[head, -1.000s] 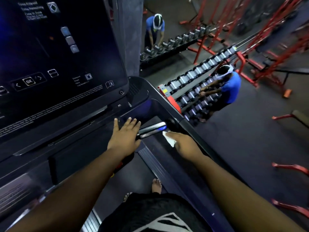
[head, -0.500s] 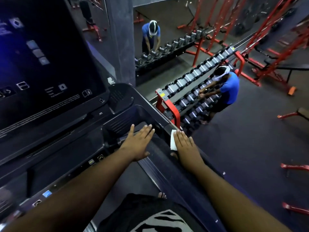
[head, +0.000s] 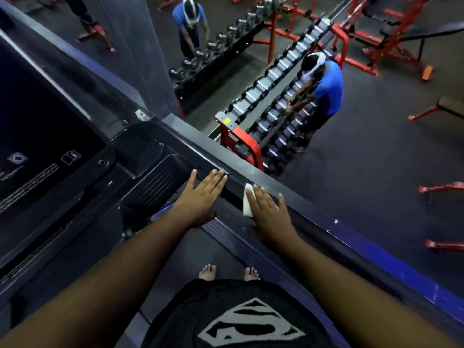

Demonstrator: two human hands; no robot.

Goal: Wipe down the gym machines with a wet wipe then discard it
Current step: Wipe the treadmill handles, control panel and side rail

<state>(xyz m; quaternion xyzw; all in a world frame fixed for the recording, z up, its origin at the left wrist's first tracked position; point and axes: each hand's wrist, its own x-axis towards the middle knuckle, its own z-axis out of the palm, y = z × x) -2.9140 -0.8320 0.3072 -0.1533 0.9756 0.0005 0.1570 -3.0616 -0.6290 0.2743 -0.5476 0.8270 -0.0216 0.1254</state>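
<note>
Console screen (head: 37, 126) far left; side rail (head: 313, 217) to its right w/ wipe (head: 247, 203) on it; dumbbell rack (head: 276, 106) beyond rail, far right.

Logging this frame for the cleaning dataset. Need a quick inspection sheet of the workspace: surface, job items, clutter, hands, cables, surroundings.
Surface: dark treadmill side rail running diagonally, with the console screen at left.
Job's things: white wet wipe flat on the rail, mostly covered by the right hand.
Clutter: nothing seen on the rail or console tray.
Hands: left hand flat, fingers straight, resting at the tray edge; right hand flat, pressing the wipe to the rail.
Cables: nothing seen.
Surroundings: dumbbell rack with red frame beyond the rail; a person in a blue shirt standing at it; red gym frames behind; wearer's bare feet on the belt.
</note>
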